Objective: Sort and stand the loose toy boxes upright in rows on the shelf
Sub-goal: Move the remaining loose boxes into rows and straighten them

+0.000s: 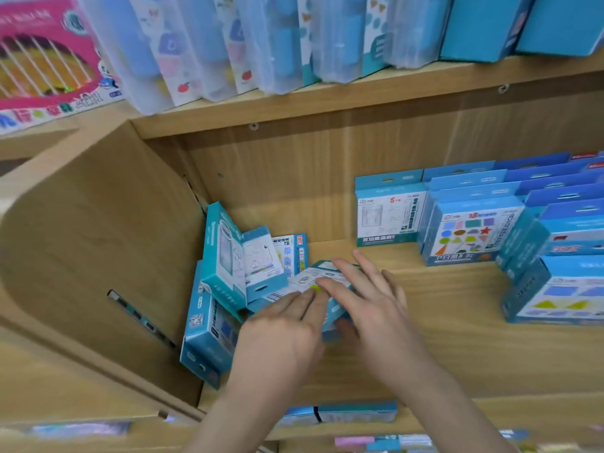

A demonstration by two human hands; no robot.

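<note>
Shelf: a wooden shelf with a curved side panel on the left; its middle stretch is bare wood
Done so far: upright rows of boxes fill the right part of the shelf, faces forward, hang tabs up; the nearest of them, a white-faced box, stands alone at the row's left end; this portion looks sorted
Left to do: a loose pile of teal toy boxes lies jumbled in the left corner against the side panel; one tilted box leans on the panel, another box lies low at the front edge, others lie flat and overlapping; I judge roughly half the work remains
Box in hand: a flat box lies on top of the pile's right side, face up, under both hands
Left hand: the left hand rests on the near edge of that box; fingers extended and pressed flat, not clenched
Right hand: the right hand covers the box's right end; fingers spread over the top, thumb seemingly under the edge; a grasp looks to be forming, though I cannot tell whether it has closed
Other shelves: clear cases and blue boxes stand on the shelf above; a pink toy box sits at upper left
</note>
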